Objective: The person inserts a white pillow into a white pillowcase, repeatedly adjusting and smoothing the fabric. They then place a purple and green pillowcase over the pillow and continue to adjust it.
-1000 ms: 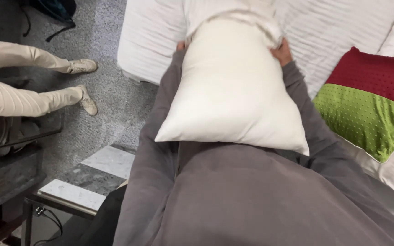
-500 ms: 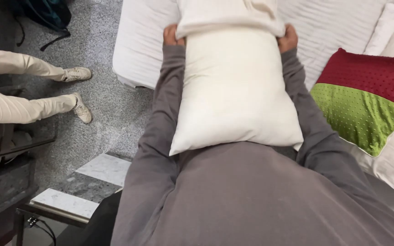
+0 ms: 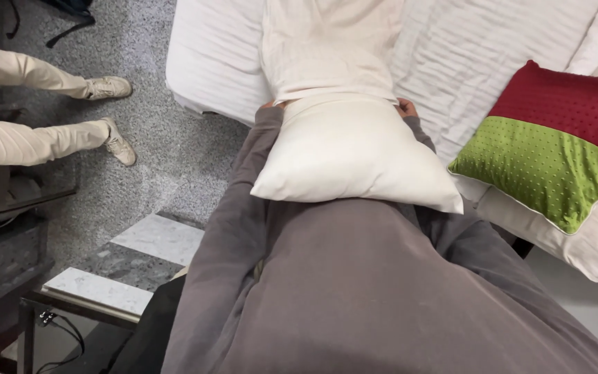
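The white bed (image 3: 216, 62) lies under your arms. On it to your right sits a red-and-green cushion (image 3: 548, 145). Against your chest is the white pillow (image 3: 351, 156), its far end inside a pillowcase (image 3: 330, 45). Your left hand (image 3: 266, 106) and right hand (image 3: 405, 107) each grip the pillowcase mouth.

Pillow (image 3: 354, 152): plain cream-white. Pillowcase (image 3: 330, 48): white, faint fine ribbing. Bedsheet (image 3: 465, 62): white, ribbed stripes. Cushion (image 3: 555, 149): red upper half, green lower half, raised dots throughout, white edge. Sleeves (image 3: 237, 208): plain grey. Floor (image 3: 147, 138): speckled grey. Bystander's trousers (image 3: 22, 138): beige; shoes (image 3: 109, 86) off-white.
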